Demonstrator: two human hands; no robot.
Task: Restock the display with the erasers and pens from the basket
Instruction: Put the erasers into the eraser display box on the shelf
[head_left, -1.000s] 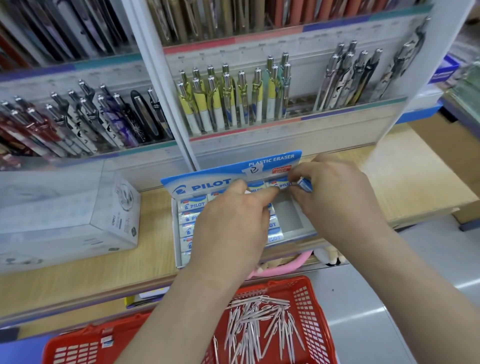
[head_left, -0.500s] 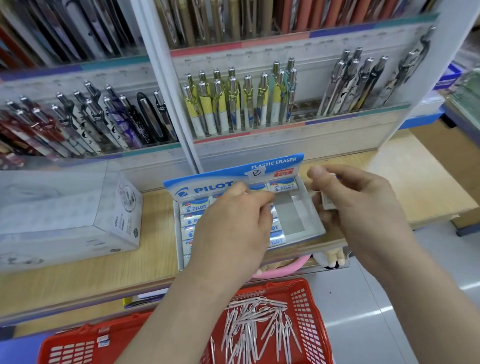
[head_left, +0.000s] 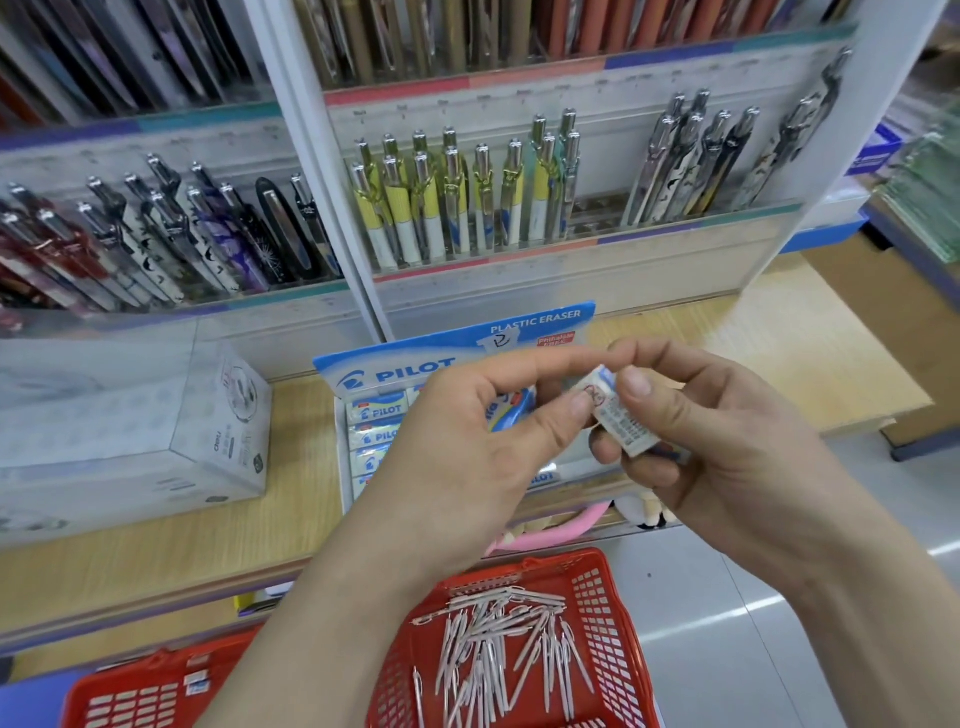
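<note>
A small white eraser (head_left: 621, 421) with a printed label is held between both hands, above the right side of the blue Pilot eraser display box (head_left: 395, 369). My right hand (head_left: 717, 447) grips it with thumb on top and fingers beneath. My left hand (head_left: 467, 441) pinches its near end between thumb and forefinger. A blue wrapper (head_left: 511, 410) shows under my left palm; I cannot tell whether it is held. Rows of wrapped erasers (head_left: 376, 410) fill the box's left side. Below, the red basket (head_left: 618, 597) holds several pale pens (head_left: 498, 649).
Pen racks (head_left: 467, 208) stand upright behind the box on the wooden shelf (head_left: 779, 353). A grey carton (head_left: 156, 431) sits left of the box. A pink item (head_left: 545, 535) hangs under the shelf edge. A few small packets (head_left: 195, 680) lie in the basket's left half.
My right hand has drawn back from the box with an eraser and lifted it. My left hand has left the erasers in the box and now pinches that eraser's end.
</note>
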